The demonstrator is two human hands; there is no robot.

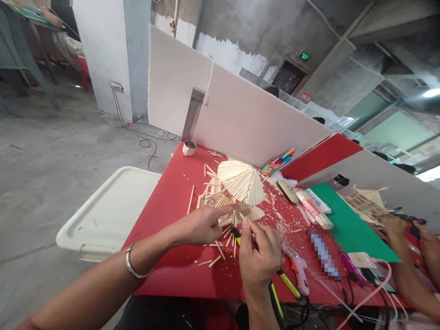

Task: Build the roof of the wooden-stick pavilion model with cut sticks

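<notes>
A model of thin wooden sticks with a fan-shaped, layered roof (240, 181) stands on the red table (165, 201). My left hand (202, 223) is at its near side, index finger stretched toward the lower roof piece and the other fingers curled; whether they hold anything is hidden. To its right, my right hand (259, 250) has thumb and index finger pinched just below the lower roof edge; what is between them is too small to make out. Loose sticks (216, 261) lie below the model. A yellow and black tool (236, 233) shows between the hands.
A pink glue gun (299, 270), a yellow cutter (289, 283), packs of sticks (314, 208) and a green board (357, 224) lie rightward. A tape roll (189, 148) sits at the far left corner. Another person's hands (395, 227) are at far right, near another stick model (366, 199).
</notes>
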